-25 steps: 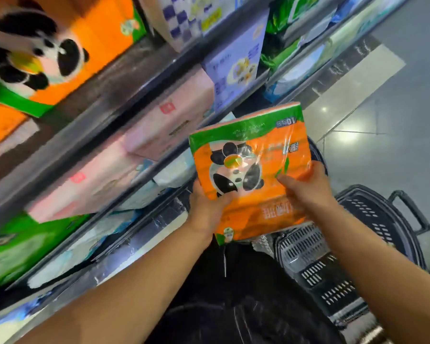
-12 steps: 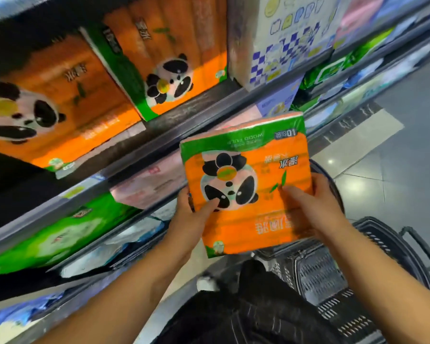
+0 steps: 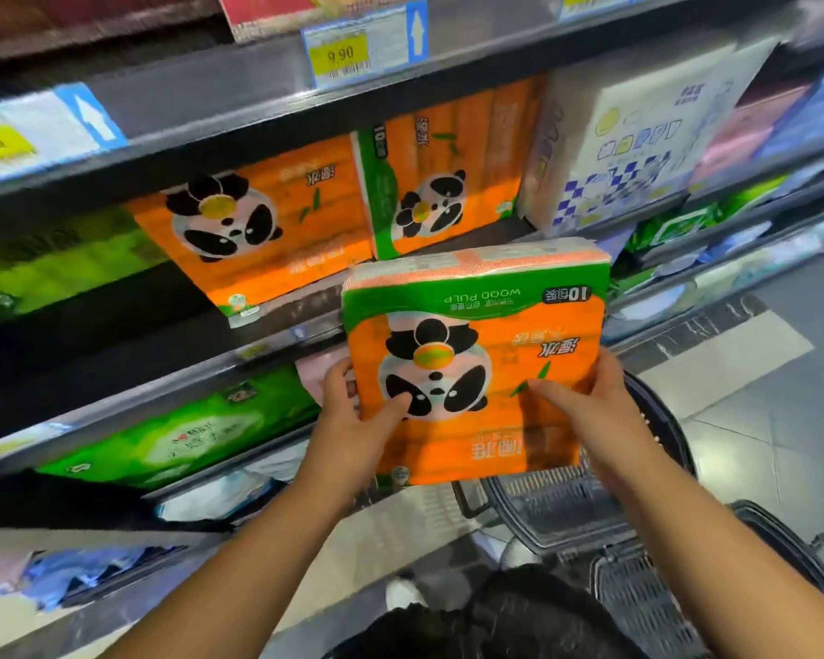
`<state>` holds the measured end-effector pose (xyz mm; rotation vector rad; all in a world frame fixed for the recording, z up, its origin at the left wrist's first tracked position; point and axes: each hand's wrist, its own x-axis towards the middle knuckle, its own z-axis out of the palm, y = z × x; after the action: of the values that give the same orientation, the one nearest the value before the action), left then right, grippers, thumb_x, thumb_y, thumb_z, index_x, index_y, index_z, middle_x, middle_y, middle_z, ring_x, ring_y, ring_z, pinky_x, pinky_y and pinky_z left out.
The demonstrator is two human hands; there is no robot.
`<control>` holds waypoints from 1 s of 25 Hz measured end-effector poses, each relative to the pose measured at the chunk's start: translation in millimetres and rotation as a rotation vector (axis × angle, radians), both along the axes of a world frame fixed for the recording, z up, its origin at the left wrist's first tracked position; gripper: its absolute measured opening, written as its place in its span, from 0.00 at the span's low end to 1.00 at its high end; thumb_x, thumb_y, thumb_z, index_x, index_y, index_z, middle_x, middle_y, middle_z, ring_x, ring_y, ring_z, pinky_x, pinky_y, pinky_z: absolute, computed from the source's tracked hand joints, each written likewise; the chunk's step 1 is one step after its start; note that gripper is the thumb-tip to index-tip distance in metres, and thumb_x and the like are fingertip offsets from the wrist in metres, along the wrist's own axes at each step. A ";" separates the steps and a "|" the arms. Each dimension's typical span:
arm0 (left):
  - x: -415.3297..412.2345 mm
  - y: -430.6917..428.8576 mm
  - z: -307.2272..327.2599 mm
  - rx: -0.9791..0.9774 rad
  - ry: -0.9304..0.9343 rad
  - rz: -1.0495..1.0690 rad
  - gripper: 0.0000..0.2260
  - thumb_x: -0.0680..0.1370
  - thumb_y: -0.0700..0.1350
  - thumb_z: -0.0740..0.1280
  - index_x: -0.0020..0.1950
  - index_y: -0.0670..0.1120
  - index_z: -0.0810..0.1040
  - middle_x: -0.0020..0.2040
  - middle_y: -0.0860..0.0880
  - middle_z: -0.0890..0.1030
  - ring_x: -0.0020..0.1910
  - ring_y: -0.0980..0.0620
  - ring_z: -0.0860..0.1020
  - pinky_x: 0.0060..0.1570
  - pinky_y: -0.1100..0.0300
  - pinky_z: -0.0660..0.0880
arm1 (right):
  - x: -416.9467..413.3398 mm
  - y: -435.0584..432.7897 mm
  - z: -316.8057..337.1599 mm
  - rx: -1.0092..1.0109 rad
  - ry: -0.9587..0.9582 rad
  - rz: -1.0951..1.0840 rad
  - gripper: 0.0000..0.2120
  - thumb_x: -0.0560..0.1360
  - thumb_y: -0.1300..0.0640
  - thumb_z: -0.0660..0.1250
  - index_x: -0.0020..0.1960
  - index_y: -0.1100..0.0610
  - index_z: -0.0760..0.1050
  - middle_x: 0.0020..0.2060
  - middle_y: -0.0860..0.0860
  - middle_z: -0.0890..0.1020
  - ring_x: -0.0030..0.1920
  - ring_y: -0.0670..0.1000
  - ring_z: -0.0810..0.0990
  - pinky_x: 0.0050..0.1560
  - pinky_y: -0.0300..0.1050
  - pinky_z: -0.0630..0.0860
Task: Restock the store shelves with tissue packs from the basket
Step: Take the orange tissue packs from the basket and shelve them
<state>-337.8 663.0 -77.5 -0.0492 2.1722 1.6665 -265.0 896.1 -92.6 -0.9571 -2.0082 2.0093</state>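
Tissue pack (image 3: 476, 373) upside down, green band toward 12 o'clock, long axis 9-to-3, left hand (image 3: 353, 420) and right hand (image 3: 595, 411) fingers pinching its sides.

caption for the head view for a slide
Both hands, left and right, hold an orange panda tissue pack before matching shelf packs.

Open slot on the middle shelf (image 3: 277, 321): a dark gap sits in front of and left of the leaning orange panda pack (image 3: 267, 230), under the green pack (image 3: 44, 264). Right of it, the second panda pack (image 3: 443, 183) and the white checkered pack (image 3: 638, 149) fill that level. The held pack (image 3: 476, 363) blocks the front edge there. Upper shelf rail (image 3: 210, 116) caps the headroom.
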 end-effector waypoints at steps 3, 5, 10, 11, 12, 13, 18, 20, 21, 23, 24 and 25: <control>-2.9 -9.6 9.3 0.046 0.057 0.052 0.26 0.76 0.47 0.70 0.65 0.63 0.60 0.58 0.62 0.74 0.55 0.64 0.73 0.48 0.66 0.72 | -17.7 -0.5 9.6 0.064 0.027 0.046 0.28 0.69 0.58 0.76 0.63 0.49 0.65 0.53 0.48 0.80 0.55 0.51 0.80 0.57 0.55 0.76; -5.6 -12.5 16.2 0.063 0.073 0.102 0.28 0.73 0.51 0.73 0.67 0.62 0.62 0.61 0.59 0.75 0.59 0.58 0.76 0.55 0.58 0.75 | -30.5 1.2 19.0 0.105 0.056 0.069 0.28 0.65 0.56 0.78 0.58 0.46 0.66 0.52 0.49 0.80 0.54 0.51 0.80 0.59 0.60 0.75; -13.3 -0.3 40.6 0.095 0.185 0.256 0.25 0.73 0.50 0.72 0.65 0.60 0.63 0.57 0.53 0.79 0.58 0.56 0.77 0.56 0.55 0.76 | -59.0 15.8 46.5 0.163 0.190 0.151 0.30 0.67 0.63 0.78 0.61 0.54 0.64 0.49 0.49 0.79 0.50 0.46 0.80 0.60 0.58 0.75; -13.9 4.9 48.3 0.116 0.208 0.286 0.24 0.73 0.51 0.72 0.64 0.58 0.65 0.57 0.53 0.79 0.57 0.57 0.78 0.54 0.55 0.77 | -63.4 19.8 51.8 0.173 0.222 0.173 0.32 0.67 0.63 0.77 0.64 0.55 0.63 0.51 0.48 0.79 0.51 0.45 0.80 0.61 0.55 0.76; -15.0 9.9 55.6 0.150 0.224 0.318 0.22 0.72 0.53 0.71 0.62 0.57 0.67 0.55 0.55 0.79 0.55 0.59 0.78 0.54 0.54 0.78 | -67.2 24.5 57.7 0.183 0.248 0.204 0.35 0.67 0.61 0.77 0.67 0.54 0.61 0.54 0.47 0.78 0.54 0.43 0.79 0.61 0.50 0.76; -16.1 14.3 62.8 0.180 0.234 0.344 0.20 0.69 0.56 0.70 0.59 0.58 0.69 0.53 0.57 0.79 0.53 0.60 0.79 0.54 0.53 0.78 | -71.2 28.8 63.7 0.194 0.274 0.244 0.39 0.67 0.59 0.77 0.70 0.52 0.59 0.57 0.45 0.78 0.56 0.41 0.78 0.60 0.43 0.76; -26.6 26.2 84.8 0.136 0.252 0.405 0.20 0.62 0.76 0.64 0.50 0.71 0.70 0.54 0.52 0.79 0.56 0.51 0.80 0.56 0.42 0.77 | -87.0 39.8 83.2 0.225 0.319 0.329 0.38 0.63 0.41 0.74 0.68 0.46 0.61 0.57 0.43 0.78 0.59 0.43 0.77 0.61 0.48 0.74; -29.0 29.7 92.8 0.113 0.264 0.428 0.20 0.60 0.79 0.61 0.46 0.70 0.71 0.50 0.52 0.82 0.52 0.51 0.81 0.55 0.41 0.77 | -91.7 41.1 88.7 0.148 0.330 0.302 0.28 0.67 0.40 0.71 0.62 0.43 0.63 0.55 0.40 0.78 0.57 0.42 0.77 0.62 0.51 0.73; -29.9 32.0 96.8 0.105 0.274 0.447 0.22 0.62 0.78 0.60 0.46 0.66 0.72 0.47 0.53 0.83 0.50 0.52 0.82 0.54 0.41 0.78 | -94.6 42.0 91.3 0.092 0.324 0.280 0.23 0.70 0.39 0.70 0.60 0.42 0.64 0.53 0.40 0.78 0.55 0.42 0.78 0.62 0.53 0.74; -29.2 37.2 101.3 0.096 0.311 0.489 0.20 0.67 0.71 0.62 0.46 0.57 0.73 0.44 0.54 0.84 0.47 0.52 0.83 0.52 0.41 0.79 | -98.7 44.6 97.2 0.009 0.294 0.223 0.18 0.72 0.37 0.66 0.56 0.43 0.66 0.51 0.43 0.78 0.52 0.44 0.78 0.61 0.59 0.75; -28.4 39.6 101.2 0.099 0.335 0.521 0.17 0.70 0.67 0.63 0.46 0.55 0.73 0.43 0.54 0.84 0.47 0.52 0.83 0.52 0.41 0.79 | -101.4 46.1 98.5 -0.001 0.299 0.205 0.16 0.72 0.36 0.64 0.53 0.43 0.67 0.50 0.45 0.79 0.51 0.44 0.79 0.60 0.59 0.75; -27.6 41.0 100.4 0.105 0.368 0.553 0.13 0.72 0.63 0.65 0.47 0.55 0.73 0.44 0.54 0.83 0.47 0.52 0.82 0.51 0.41 0.79 | -102.9 45.9 100.8 -0.008 0.323 0.197 0.14 0.72 0.37 0.65 0.52 0.43 0.67 0.49 0.46 0.79 0.49 0.45 0.79 0.59 0.59 0.76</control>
<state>-365.4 704.0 22.8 -0.3710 2.4871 2.2374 -367.8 942.0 8.2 -0.4117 -1.9778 2.1071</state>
